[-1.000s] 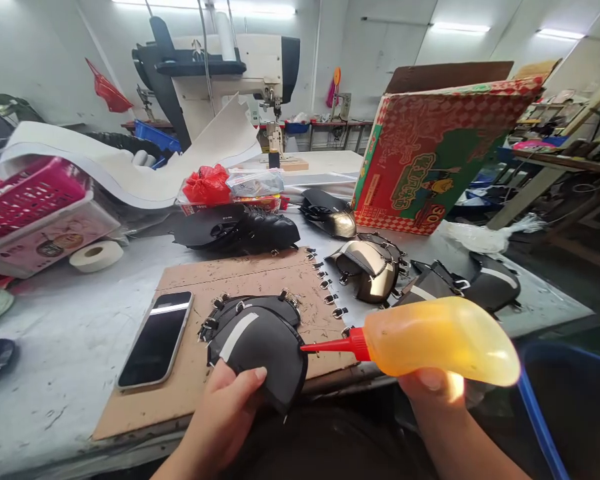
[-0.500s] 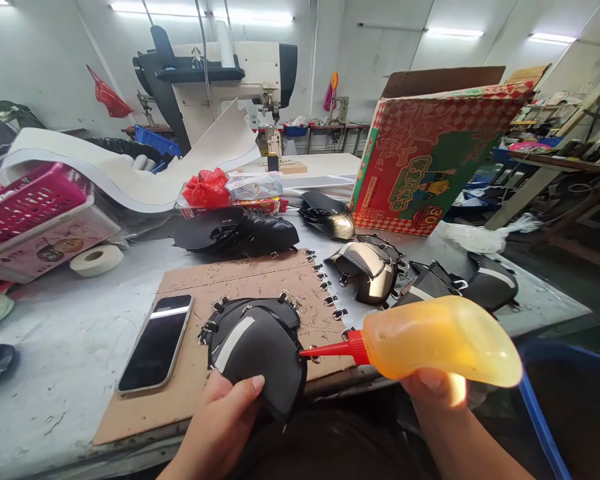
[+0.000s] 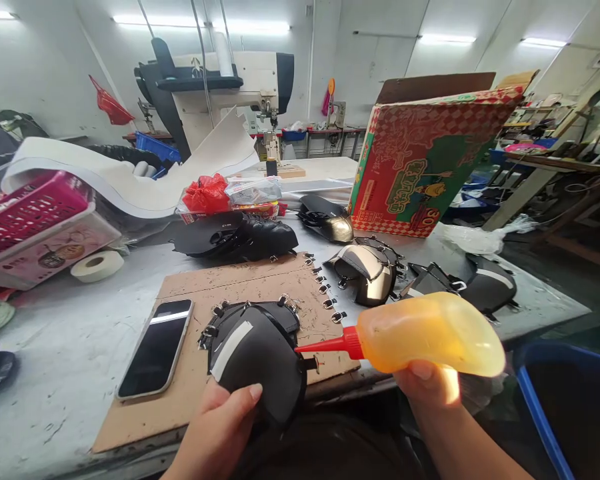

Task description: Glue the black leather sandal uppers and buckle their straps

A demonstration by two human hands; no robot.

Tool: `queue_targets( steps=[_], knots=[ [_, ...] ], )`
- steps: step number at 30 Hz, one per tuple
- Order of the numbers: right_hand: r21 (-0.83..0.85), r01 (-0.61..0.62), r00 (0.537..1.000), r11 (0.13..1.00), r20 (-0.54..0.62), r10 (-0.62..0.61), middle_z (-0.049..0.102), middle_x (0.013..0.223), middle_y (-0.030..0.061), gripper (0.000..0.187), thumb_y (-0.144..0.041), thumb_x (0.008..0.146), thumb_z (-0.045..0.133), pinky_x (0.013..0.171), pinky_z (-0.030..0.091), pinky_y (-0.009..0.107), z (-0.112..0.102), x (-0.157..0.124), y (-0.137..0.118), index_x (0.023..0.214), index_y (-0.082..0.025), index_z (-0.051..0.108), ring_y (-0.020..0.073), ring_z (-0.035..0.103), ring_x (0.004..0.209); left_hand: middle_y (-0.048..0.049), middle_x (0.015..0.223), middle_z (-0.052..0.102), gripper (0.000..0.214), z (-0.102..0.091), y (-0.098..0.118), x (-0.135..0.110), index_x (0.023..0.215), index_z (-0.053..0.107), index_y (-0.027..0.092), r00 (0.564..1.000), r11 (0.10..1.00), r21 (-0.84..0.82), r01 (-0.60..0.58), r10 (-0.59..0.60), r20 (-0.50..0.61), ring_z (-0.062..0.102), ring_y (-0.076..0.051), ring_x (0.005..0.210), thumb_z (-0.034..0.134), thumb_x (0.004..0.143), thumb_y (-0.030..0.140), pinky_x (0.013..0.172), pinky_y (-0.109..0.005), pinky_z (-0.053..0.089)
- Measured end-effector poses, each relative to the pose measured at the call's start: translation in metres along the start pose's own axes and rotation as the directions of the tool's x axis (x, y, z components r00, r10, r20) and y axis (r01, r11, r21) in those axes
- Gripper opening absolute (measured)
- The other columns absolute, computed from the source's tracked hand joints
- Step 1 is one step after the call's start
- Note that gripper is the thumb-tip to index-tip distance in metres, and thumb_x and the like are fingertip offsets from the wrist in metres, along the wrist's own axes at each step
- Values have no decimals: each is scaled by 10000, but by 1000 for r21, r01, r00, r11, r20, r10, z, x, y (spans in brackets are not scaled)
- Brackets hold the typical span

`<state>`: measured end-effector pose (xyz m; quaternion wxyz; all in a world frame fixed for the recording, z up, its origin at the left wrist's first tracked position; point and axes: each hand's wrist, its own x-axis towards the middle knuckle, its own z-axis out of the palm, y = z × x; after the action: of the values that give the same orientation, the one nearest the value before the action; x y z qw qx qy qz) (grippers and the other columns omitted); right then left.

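My left hand [image 3: 224, 421] grips the lower edge of a black shoe upper [image 3: 267, 363], its thumb lying on top. Along the upper's far side several small buckles show, and a light strip crosses its face. A short buckle strap [image 3: 309, 364] juts from its right edge. Wrapped from below around a squeeze bottle [image 3: 425, 333] of yellowish liquid is my right hand [image 3: 425, 385], with the thumb pressed to the bottle. The bottle's red nozzle [image 3: 325, 345] points left, its tip at the upper's right edge. Whether liquid comes out cannot be seen.
Cardboard [image 3: 180, 417] lies beneath, carrying a phone [image 3: 156, 348]. A row of loose buckle straps [image 3: 324, 289] runs along its right side. Behind are more shoe uppers [image 3: 365, 267], a printed box [image 3: 425, 167] and a sewing machine [image 3: 220, 87]. A tape roll [image 3: 97, 265] sits left.
The bottle has shifted slightly left, its nozzle tip a little higher along the upper's edge. The small buckle strap below the nozzle now shows more clearly. My left hand keeps its grip.
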<state>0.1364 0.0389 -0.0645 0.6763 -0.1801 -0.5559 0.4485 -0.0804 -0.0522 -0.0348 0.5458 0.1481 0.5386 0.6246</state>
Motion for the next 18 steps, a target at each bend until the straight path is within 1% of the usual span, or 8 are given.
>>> queue_targets(
  steps=[4, 6, 8, 10, 13, 16, 18],
  knots=[
    [-22, 63, 998, 998, 8, -63, 690, 747, 34, 249, -445, 713, 662, 507, 582, 316, 2, 1, -4, 901, -283, 675, 228, 661, 615, -71, 752, 709, 579, 0, 0, 1, 1039, 634, 151, 999, 999, -4, -36, 36, 18, 651, -300, 779, 760, 482, 246, 641, -339, 533],
    [-47, 60, 998, 997, 16, -60, 694, 761, 41, 273, -450, 710, 661, 523, 584, 317, 2, -1, -4, 921, -277, 679, 233, 663, 632, -68, 743, 708, 572, 3, 2, 0, 1036, 638, 155, 999, 999, -9, -34, 34, 17, 651, -299, 771, 763, 485, 247, 642, -344, 535],
    [-63, 37, 999, 997, -3, -37, 696, 765, 39, 312, -475, 683, 673, 543, 586, 326, 0, -3, -3, 925, -279, 682, 241, 663, 641, -65, 737, 708, 559, 5, 5, -2, 1024, 645, 156, 999, 999, -5, -33, 33, 5, 651, -290, 750, 764, 485, 246, 624, -334, 537],
    [-73, 1, 999, 997, -51, -4, 695, 738, 27, 321, -487, 636, 699, 543, 587, 344, -2, -6, -1, 888, -289, 688, 249, 661, 622, -63, 758, 712, 542, 7, 8, -4, 1022, 648, 158, 999, 999, -4, -47, 47, -4, 650, -272, 752, 756, 497, 239, 632, -314, 536],
    [-87, -46, 993, 995, -109, 36, 695, 729, 23, 318, -440, 563, 760, 548, 588, 382, -4, -12, 2, 833, -289, 686, 265, 657, 613, -53, 757, 712, 538, 10, 11, -6, 1015, 652, 160, 998, 998, -15, -66, 66, 1, 648, -259, 768, 754, 491, 225, 644, -292, 537],
    [-67, -75, 989, 995, -133, 65, 678, 661, 18, 287, -442, 530, 784, 513, 585, 377, -4, -17, 3, 721, -265, 664, 252, 645, 567, -49, 722, 707, 501, 13, 14, -11, 1001, 659, 156, 998, 998, -21, -58, 58, 21, 652, -257, 729, 742, 511, 221, 599, -287, 536],
    [-20, -125, 980, 992, -158, 120, 651, 584, 11, 325, -467, 473, 809, 469, 574, 365, -4, -20, 3, 640, -248, 636, 238, 623, 503, -52, 700, 703, 471, 16, 16, -14, 990, 664, 146, 998, 999, -27, -38, 39, 41, 653, -255, 696, 733, 530, 215, 577, -289, 533]
  ],
)
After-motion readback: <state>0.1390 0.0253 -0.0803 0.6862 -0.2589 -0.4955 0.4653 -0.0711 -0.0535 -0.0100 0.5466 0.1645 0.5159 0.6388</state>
